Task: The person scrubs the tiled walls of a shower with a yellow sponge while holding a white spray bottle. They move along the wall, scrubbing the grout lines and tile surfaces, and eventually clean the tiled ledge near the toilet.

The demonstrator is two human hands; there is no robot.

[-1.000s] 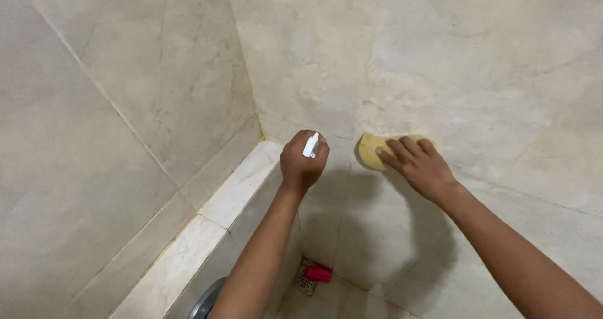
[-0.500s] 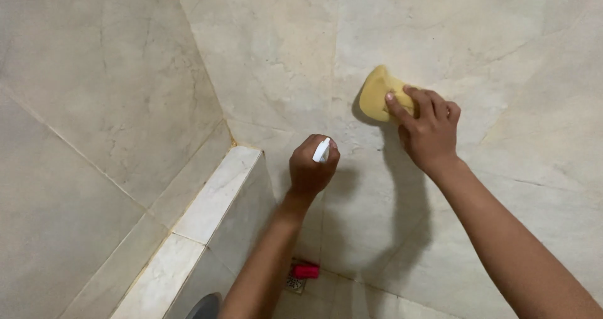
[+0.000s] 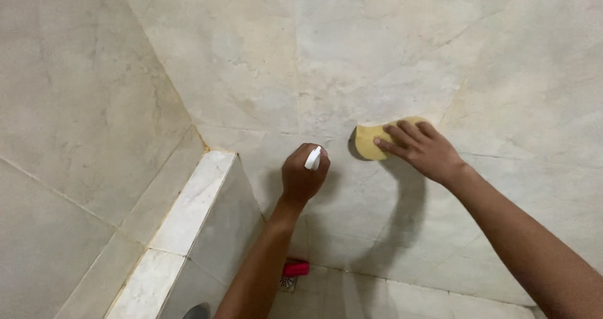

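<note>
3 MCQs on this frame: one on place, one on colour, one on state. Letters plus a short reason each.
1. Where does the sponge lie?
A. flat on the wall tiles
B. on the ledge
C. on the floor by the drain

2. What colour is the thing on the floor by the drain?
A. blue
B. red
C. green

3. How does the left hand stand?
A. open, palm flat on the wall
B. closed round a white nozzle
C. resting on the ledge

Answers:
1. A: the right hand presses the sponge against the wall, well above the ledge.
2. B: the red thing shows below the left forearm.
3. B: the fingers curl in a fist and the white nozzle sticks out of the top.
</note>
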